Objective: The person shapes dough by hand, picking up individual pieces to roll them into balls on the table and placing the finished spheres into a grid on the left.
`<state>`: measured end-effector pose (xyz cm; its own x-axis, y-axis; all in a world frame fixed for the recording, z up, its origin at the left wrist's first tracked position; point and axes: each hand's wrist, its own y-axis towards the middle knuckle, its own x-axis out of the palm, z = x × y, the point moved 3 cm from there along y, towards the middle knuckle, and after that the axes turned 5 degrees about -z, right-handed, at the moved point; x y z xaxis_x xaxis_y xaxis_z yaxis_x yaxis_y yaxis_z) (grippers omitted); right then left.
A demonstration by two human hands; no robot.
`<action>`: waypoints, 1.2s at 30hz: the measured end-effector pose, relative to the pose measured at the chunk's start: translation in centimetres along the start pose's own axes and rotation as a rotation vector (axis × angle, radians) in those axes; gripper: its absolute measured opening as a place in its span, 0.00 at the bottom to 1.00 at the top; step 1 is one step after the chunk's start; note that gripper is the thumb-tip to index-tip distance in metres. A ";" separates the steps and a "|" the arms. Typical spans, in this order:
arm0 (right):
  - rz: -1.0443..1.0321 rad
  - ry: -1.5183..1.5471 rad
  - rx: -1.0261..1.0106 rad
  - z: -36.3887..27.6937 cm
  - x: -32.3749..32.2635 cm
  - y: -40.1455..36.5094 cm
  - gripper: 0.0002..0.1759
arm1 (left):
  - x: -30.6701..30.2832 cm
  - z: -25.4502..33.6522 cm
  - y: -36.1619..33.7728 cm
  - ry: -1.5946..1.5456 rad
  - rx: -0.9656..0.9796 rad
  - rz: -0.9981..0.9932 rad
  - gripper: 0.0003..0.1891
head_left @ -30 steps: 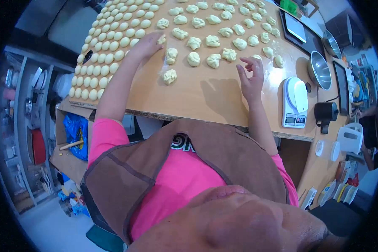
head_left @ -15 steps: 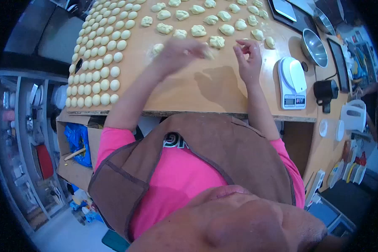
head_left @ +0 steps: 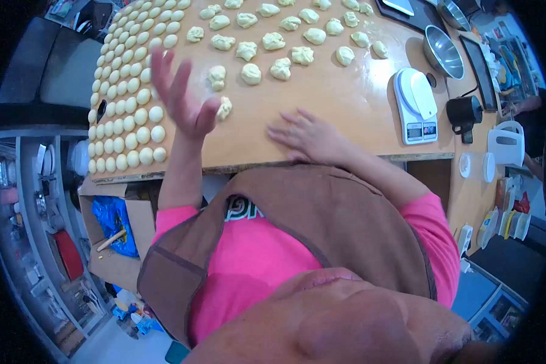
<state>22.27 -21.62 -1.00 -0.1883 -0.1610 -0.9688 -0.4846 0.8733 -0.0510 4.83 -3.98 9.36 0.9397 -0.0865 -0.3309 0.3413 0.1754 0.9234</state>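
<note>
My left hand (head_left: pixel 185 97) is raised above the wooden table (head_left: pixel 249 136), its fingers spread and holding nothing. A rough dough lump (head_left: pixel 224 109) lies just right of its thumb, and another lump (head_left: pixel 217 77) sits a little farther back. My right hand (head_left: pixel 303 134) rests palm down on the table near the front edge, fingers stretched out, with nothing visible under it. Several rough dough pieces (head_left: pixel 280 68) are spread over the middle and back of the table. Rows of smooth round dough balls (head_left: pixel 131 141) fill the left side.
A white kitchen scale (head_left: pixel 416 106) stands at the right, with a metal bowl (head_left: pixel 444 52) behind it. Beside them are a black cup (head_left: pixel 465 112) and a white jug (head_left: pixel 507 144). A cardboard box (head_left: pixel 141 227) is below the table's left front edge. Part of another person (head_left: pixel 531 106) shows at far right.
My left hand has moved left and opened wide. My right hand has come down and left, flat onto the table. More rough lumps now lie near my left hand, and the view has shifted slightly.
</note>
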 end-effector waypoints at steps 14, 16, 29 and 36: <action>0.210 0.561 -0.043 5.9 1.3 -3.1 0.13 | -3.4 -4.2 -4.4 0.058 0.077 0.275 0.25; 0.199 0.349 0.169 9.8 -0.4 -2.6 0.09 | -3.3 -4.5 -5.1 0.044 -0.022 0.292 0.25; 0.396 0.302 0.208 8.3 -3.2 1.3 0.16 | -3.4 -5.0 -5.6 -0.034 -0.020 0.337 0.26; -0.090 0.350 0.290 4.6 -1.9 -0.6 0.16 | -3.4 -5.0 -5.6 -0.002 -0.091 0.356 0.25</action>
<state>26.83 -19.75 -0.19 -0.4581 -0.3439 -0.8197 -0.2625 0.9334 -0.2448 -0.23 0.21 4.33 0.9999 -0.0064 0.0090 -0.0069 0.2816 0.9595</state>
